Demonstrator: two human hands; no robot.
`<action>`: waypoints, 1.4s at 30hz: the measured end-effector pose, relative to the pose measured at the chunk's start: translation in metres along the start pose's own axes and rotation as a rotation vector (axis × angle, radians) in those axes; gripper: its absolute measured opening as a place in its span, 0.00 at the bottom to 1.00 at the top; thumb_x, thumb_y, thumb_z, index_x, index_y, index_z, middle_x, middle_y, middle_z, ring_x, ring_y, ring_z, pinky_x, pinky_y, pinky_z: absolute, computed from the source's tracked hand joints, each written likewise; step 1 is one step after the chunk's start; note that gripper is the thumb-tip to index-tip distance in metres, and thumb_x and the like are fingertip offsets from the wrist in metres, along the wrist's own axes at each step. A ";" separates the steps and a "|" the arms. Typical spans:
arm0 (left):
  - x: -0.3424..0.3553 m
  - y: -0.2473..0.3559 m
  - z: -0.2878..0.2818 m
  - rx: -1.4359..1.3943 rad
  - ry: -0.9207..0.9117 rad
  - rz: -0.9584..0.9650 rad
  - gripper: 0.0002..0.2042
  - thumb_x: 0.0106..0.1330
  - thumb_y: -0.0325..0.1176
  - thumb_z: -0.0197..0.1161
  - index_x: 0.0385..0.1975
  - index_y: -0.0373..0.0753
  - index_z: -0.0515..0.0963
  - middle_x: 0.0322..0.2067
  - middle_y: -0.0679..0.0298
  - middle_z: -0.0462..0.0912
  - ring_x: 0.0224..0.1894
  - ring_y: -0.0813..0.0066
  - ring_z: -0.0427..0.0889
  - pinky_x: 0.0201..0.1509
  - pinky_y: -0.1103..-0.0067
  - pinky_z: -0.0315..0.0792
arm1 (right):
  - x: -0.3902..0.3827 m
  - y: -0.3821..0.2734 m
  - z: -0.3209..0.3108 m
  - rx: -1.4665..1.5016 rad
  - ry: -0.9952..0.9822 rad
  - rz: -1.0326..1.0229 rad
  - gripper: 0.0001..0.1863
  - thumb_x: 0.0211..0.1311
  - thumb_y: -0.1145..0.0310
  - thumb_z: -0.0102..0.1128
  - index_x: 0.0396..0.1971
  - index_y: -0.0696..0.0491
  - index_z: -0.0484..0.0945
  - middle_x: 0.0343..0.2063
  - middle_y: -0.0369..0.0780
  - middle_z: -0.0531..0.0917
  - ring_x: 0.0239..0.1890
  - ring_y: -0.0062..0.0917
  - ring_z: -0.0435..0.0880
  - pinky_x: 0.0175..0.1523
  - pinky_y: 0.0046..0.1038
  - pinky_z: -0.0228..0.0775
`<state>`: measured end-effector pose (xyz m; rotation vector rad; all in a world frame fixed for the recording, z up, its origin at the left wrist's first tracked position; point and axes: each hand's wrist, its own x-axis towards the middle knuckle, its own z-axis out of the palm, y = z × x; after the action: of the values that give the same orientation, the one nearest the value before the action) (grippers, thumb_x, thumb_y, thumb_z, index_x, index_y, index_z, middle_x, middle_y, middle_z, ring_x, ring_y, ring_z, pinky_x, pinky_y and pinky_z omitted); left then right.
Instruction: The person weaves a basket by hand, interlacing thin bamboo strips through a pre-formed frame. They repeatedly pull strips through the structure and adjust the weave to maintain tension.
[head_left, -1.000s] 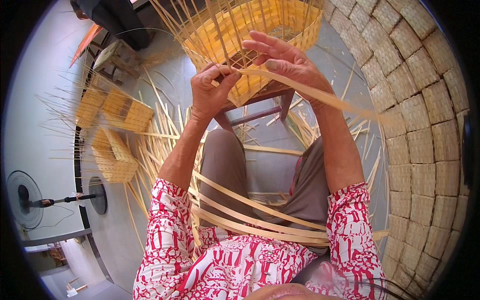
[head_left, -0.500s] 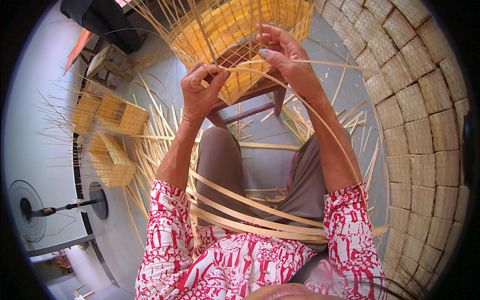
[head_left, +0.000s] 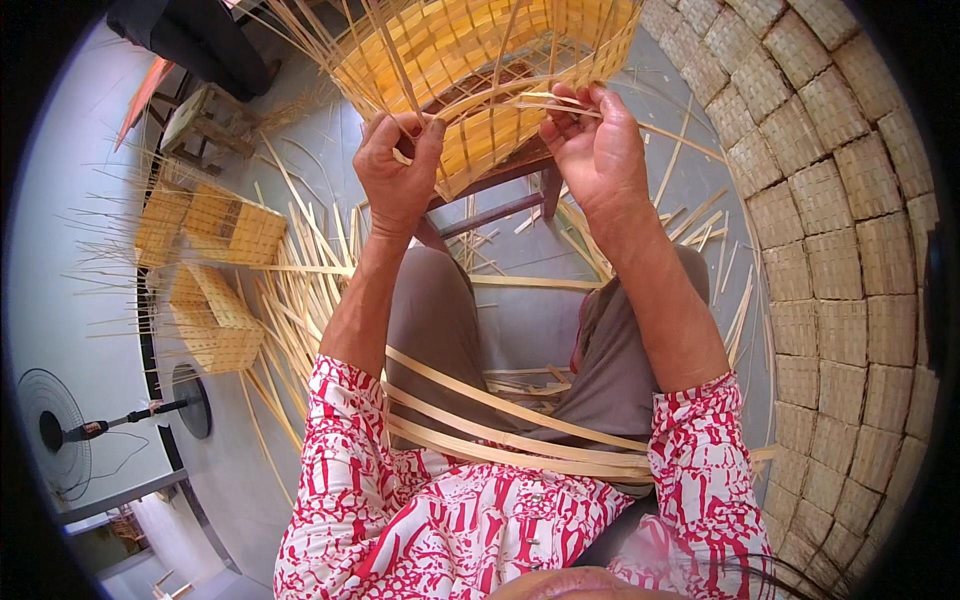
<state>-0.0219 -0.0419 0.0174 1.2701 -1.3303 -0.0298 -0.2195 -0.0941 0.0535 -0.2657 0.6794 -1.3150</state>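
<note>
A yellow woven bamboo basket with tall upright stakes rests on a dark wooden stool in front of me. My left hand is closed at its near left corner, thumb and fingers pinching a thin bamboo strip against the stakes. That strip runs along the basket's open upper edge to my right hand. There my fingers are closed on the strip beside the basket's near right side, palm partly turned up. More long pale strips lie across my lap.
Part-woven baskets with stakes sticking out stand at left, beside loose strips strewn over the floor. Farther left is a fan. Woven pieces are stacked along the right. A small wooden stool and a person's dark trouser leg are at upper left.
My right hand has moved down and to the right, its fingers now closed. The strip that arched over my right forearm now lies along the basket's edge between my hands.
</note>
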 end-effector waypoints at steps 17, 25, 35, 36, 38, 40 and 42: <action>0.034 -0.031 -0.073 0.073 -0.461 -0.011 0.03 0.62 0.27 0.69 0.32 0.35 0.84 0.29 0.68 0.83 0.29 0.86 0.76 0.34 0.84 0.72 | 0.038 -0.017 -0.042 -0.422 -0.199 0.147 0.16 0.65 0.56 0.67 0.39 0.54 0.81 0.28 0.37 0.84 0.29 0.22 0.84 0.33 0.26 0.81; 0.013 -0.033 -0.115 0.121 0.212 -0.043 0.16 0.63 0.20 0.65 0.50 0.41 0.79 0.46 0.61 0.83 0.38 0.82 0.83 0.40 0.84 0.77 | 0.049 -0.018 -0.054 -0.199 -0.197 0.081 0.14 0.65 0.63 0.68 0.43 0.55 0.78 0.31 0.38 0.82 0.32 0.25 0.84 0.38 0.29 0.82; 0.034 0.043 0.014 0.440 -0.400 0.415 0.08 0.64 0.32 0.67 0.41 0.40 0.83 0.35 0.60 0.83 0.34 0.60 0.85 0.35 0.71 0.79 | 0.024 -0.021 -0.064 -0.132 -0.384 0.013 0.20 0.61 0.84 0.51 0.54 0.61 0.74 0.43 0.43 0.82 0.47 0.32 0.82 0.56 0.36 0.78; 0.036 0.041 0.014 0.433 -0.406 0.395 0.07 0.64 0.32 0.67 0.40 0.40 0.83 0.34 0.60 0.83 0.33 0.60 0.85 0.34 0.71 0.79 | 0.020 -0.020 -0.062 -0.176 -0.396 -0.007 0.21 0.61 0.84 0.51 0.55 0.60 0.74 0.44 0.42 0.81 0.46 0.30 0.82 0.54 0.33 0.77; 0.038 0.034 0.014 0.366 -0.384 0.449 0.05 0.64 0.30 0.67 0.37 0.39 0.83 0.32 0.60 0.82 0.30 0.64 0.83 0.32 0.73 0.76 | 0.013 -0.020 -0.056 -0.266 -0.422 -0.044 0.23 0.62 0.84 0.51 0.58 0.59 0.73 0.46 0.40 0.81 0.43 0.25 0.82 0.51 0.29 0.77; 0.039 0.031 0.010 0.298 -0.382 0.430 0.05 0.64 0.29 0.67 0.36 0.38 0.82 0.31 0.61 0.81 0.29 0.67 0.82 0.31 0.75 0.75 | 0.001 -0.016 -0.047 -0.600 -0.480 -0.055 0.26 0.62 0.84 0.50 0.61 0.57 0.71 0.44 0.37 0.80 0.39 0.18 0.79 0.47 0.23 0.74; 0.041 0.039 0.008 0.224 -0.444 0.369 0.04 0.63 0.27 0.67 0.35 0.37 0.81 0.31 0.62 0.80 0.28 0.71 0.81 0.31 0.77 0.73 | -0.002 -0.007 -0.035 -0.788 -0.552 -0.167 0.27 0.61 0.84 0.49 0.63 0.56 0.71 0.41 0.35 0.79 0.36 0.15 0.76 0.43 0.19 0.72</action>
<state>-0.0372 -0.0580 0.0696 1.2244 -1.9829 0.1049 -0.2462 -0.0871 0.0303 -1.2947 0.6748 -0.9998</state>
